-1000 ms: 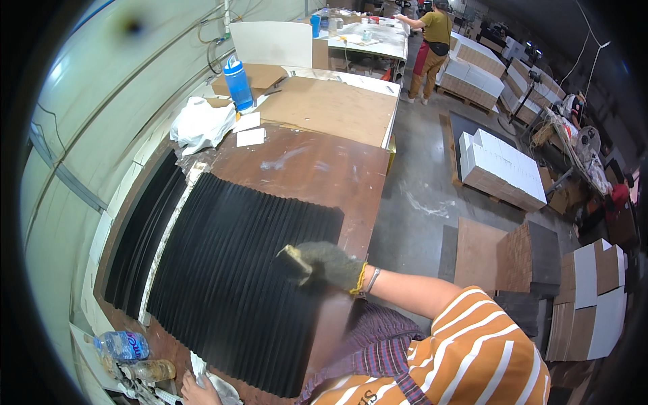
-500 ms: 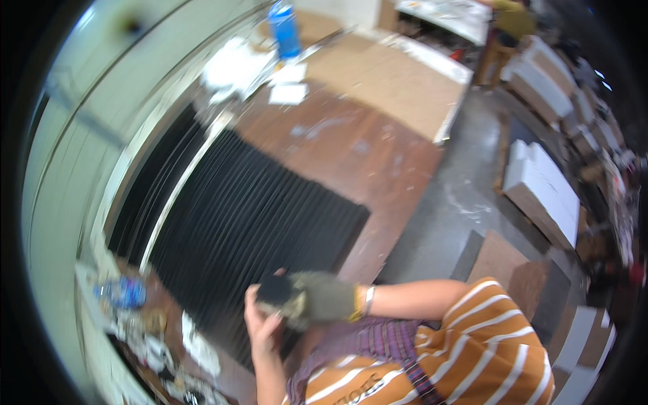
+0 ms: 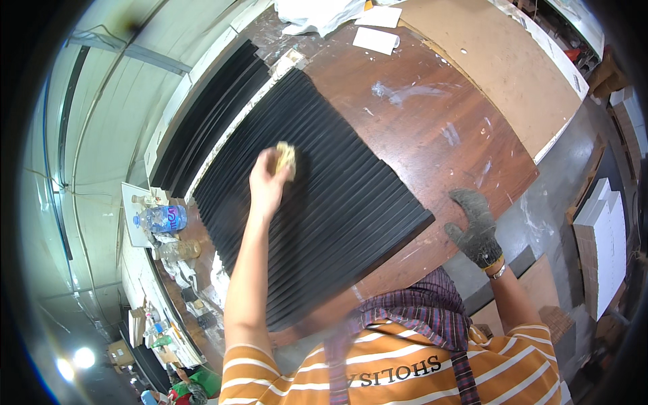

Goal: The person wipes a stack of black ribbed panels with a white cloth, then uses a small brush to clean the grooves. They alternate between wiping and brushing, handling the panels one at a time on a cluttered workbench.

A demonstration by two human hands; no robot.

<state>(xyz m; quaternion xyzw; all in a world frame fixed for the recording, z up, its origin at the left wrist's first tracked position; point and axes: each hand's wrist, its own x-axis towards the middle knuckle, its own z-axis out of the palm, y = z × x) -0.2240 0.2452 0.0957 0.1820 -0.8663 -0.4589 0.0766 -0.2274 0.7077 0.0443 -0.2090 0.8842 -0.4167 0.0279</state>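
My bare left hand (image 3: 265, 183) is closed on a small yellowish crumpled pad (image 3: 286, 160), perhaps a sponge or folded cloth; its exact kind I cannot make out. Beneath it lies a wide row of long black strips (image 3: 337, 196), set side by side on a reddish-brown tabletop (image 3: 412, 115). The pad is over the left part of this row; contact is hard to judge. Beside the row's right end, at the table's near edge, my right hand (image 3: 477, 226) wears a grey-green glove. Its fingers are spread and hold nothing.
More black strips (image 3: 209, 118) lie to the left beyond a pale gap. Plastic bottles (image 3: 165, 219) stand at the left edge. White sheets (image 3: 376, 40) and a tan board (image 3: 499, 47) lie at the far side. White-topped stacked panels (image 3: 601, 243) stand on the floor at right.
My hands have moved apart from near my body. The left has reached forward over the strips with the pad; the gloved right has gone to the table's near right edge. The view has shifted.
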